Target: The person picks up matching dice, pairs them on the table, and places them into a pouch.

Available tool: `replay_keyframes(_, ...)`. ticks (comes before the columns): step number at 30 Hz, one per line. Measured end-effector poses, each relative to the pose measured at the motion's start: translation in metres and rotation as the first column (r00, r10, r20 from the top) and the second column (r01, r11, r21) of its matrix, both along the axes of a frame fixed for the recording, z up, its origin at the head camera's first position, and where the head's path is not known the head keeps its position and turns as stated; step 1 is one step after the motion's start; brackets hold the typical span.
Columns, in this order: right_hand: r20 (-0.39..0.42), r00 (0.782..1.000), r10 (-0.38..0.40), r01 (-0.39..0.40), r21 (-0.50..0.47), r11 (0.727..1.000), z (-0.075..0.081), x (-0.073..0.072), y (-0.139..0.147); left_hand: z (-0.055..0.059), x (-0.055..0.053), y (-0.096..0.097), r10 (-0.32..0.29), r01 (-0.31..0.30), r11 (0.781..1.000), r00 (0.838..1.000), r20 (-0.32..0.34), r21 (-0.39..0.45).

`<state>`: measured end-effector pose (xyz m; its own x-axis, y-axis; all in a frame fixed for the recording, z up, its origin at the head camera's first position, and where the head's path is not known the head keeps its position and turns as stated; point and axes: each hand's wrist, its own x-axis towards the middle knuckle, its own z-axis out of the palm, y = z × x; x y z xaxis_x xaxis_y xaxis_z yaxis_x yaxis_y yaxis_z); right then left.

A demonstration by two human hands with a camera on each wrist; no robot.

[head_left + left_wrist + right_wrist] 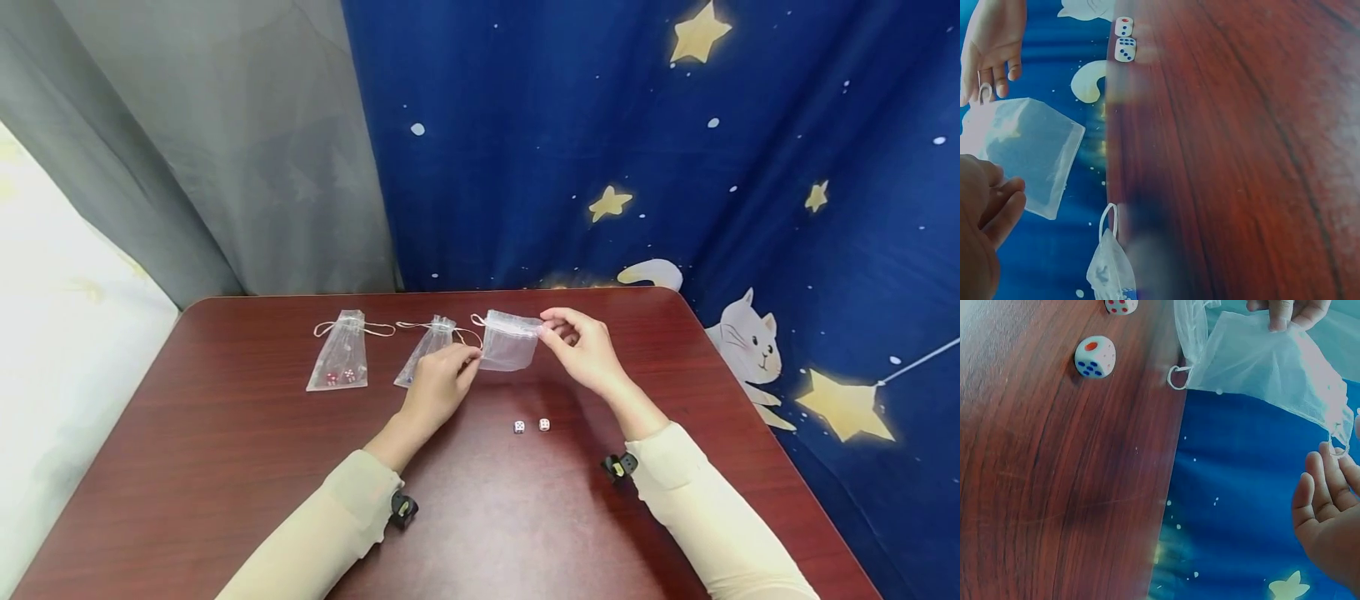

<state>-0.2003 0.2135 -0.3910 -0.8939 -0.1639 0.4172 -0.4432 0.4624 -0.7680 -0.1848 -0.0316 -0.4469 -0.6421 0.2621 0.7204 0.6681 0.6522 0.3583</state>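
A sheer white drawstring pouch [510,343] is held up between my two hands, and no contents show through it. My left hand [435,385] pinches its left edge near the bottom. At the upper right, by the drawstring loop, the thumb and fingers of my right hand [588,350] pinch the pouch. In the right wrist view the pouch [1260,365] spreads between the left hand [1291,309] and the right hand [1335,519]. Two white dice [519,427] [1095,357] lie on the table in front of the pouch.
On the reddish-brown table [225,467], a pouch with red dice [337,358] lies at the left. Beside it, a second pouch [431,346] with something blue inside is partly hidden by the left hand. A starry blue curtain [510,167] hangs behind the table's far edge.
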Motion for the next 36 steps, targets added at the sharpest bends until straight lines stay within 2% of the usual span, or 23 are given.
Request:
replay_keyframes(3,0.015,1.000,0.008,-0.008,0.021,1.000,-0.002,0.001,0.000,-0.001,0.002,-0.001,-0.015,0.015,1.000,1.000,-0.010,0.008)
replay_keyframes(5,0.015,1.000,0.022,-0.023,0.032,0.999,-0.011,-0.002,0.003,-0.001,0.003,-0.002,-0.018,0.018,1.000,1.000,-0.016,0.018)
replay_keyframes(10,0.037,0.997,0.061,-0.063,0.064,0.996,-0.013,0.002,0.003,-0.003,0.007,-0.003,-0.018,0.019,0.999,1.000,-0.023,0.031)
replay_keyframes(13,0.023,0.997,0.077,-0.079,0.086,0.993,-0.012,0.005,0.003,-0.005,0.010,-0.005,-0.029,0.029,0.999,0.999,-0.015,0.026)
replay_keyframes(16,-0.024,0.995,0.096,-0.094,0.103,0.990,-0.010,0.006,0.004,-0.006,0.011,-0.007,-0.057,0.056,0.998,0.998,0.002,0.029)
replay_keyframes(20,-0.085,0.989,0.123,-0.112,0.119,0.987,-0.006,0.007,0.004,0.000,0.009,-0.010,-0.064,0.061,0.992,0.998,0.026,0.111)
replay_keyframes(23,-0.107,0.983,0.152,-0.137,0.129,0.982,-0.003,0.008,0.004,0.010,0.007,-0.011,-0.050,0.045,0.978,0.999,0.019,0.202)
replay_keyframes(25,-0.118,0.977,0.175,-0.159,0.139,0.977,-0.002,0.009,0.004,0.016,0.006,-0.012,-0.058,0.054,0.972,0.998,0.011,0.229)
replay_keyframes(28,-0.132,0.970,0.205,-0.185,0.147,0.972,0.000,0.010,0.002,0.025,0.006,-0.014,-0.116,0.106,0.974,0.992,0.039,0.200)
replay_keyframes(32,-0.146,0.965,0.217,-0.195,0.155,0.969,0.002,0.012,-0.002,0.033,0.009,-0.015,-0.210,0.196,0.972,0.973,0.099,0.132)
replay_keyframes(36,-0.152,0.962,0.229,-0.206,0.151,0.967,0.003,0.014,-0.005,0.036,0.011,-0.016,-0.277,0.270,0.958,0.958,0.078,0.096)
